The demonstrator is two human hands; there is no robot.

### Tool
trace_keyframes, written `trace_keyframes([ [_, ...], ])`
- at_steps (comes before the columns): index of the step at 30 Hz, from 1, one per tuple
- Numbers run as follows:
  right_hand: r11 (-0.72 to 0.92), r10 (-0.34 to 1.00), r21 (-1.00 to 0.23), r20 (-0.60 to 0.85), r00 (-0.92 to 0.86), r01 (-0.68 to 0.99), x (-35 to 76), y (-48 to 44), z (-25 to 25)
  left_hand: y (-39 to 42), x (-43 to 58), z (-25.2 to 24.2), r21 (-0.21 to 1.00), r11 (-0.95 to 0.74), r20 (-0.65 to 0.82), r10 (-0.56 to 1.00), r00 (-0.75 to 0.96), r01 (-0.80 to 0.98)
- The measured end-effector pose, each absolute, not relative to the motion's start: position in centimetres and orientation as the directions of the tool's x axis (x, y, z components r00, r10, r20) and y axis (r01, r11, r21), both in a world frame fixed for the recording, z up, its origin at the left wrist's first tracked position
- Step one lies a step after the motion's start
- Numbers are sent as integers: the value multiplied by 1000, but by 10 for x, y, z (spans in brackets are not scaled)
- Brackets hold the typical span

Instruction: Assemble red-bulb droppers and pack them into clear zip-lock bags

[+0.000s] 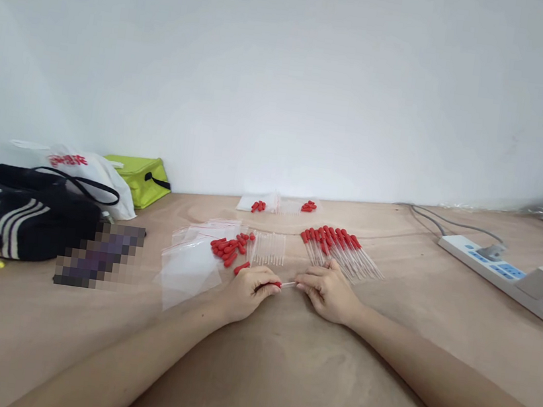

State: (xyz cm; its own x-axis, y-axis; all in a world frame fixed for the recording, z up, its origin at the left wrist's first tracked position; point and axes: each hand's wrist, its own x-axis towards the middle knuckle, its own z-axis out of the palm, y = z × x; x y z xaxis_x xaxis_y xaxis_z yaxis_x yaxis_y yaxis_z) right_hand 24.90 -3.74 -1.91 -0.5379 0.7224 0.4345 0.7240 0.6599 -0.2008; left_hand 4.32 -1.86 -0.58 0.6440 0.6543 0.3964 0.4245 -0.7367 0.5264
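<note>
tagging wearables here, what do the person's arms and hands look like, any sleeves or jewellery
No sleeves in view: the left arm and right arm are bare to the frame edge. The left hand and right hand wear no gloves; no ring, watch or bracelet shows.

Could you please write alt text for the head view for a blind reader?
On a wooden table, the left hand pinches a red bulb against a clear tube held by the right hand. Behind lie loose bulbs, tubes, droppers and bags.
</note>
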Motion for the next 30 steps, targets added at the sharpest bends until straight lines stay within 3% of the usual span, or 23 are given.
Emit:
trace_keyframes([
  [7, 589, 763, -170, 439, -474, 790, 244, -45, -19, -20, 42, -9, 442, -772, 440, 631, 639, 457],
  [15, 641, 730, -187, 447, -516, 744, 240, -47, -18, -20, 41, -9, 331, -828, 415, 559, 718, 453],
  [22, 643, 741, -231, 429, -517, 730, 234, -47, -18, -22, 44, -5, 306, -834, 386, 549, 741, 459],
  [26, 669, 711, -186, 444, -546, 719, 234, -46, -18, -20, 42, -7, 305, -848, 397, 526, 752, 433],
  [30, 684, 657, -57, 480, -581, 727, 234, -47, -15, -14, 38, -11, 278, -871, 486, 491, 723, 405],
])
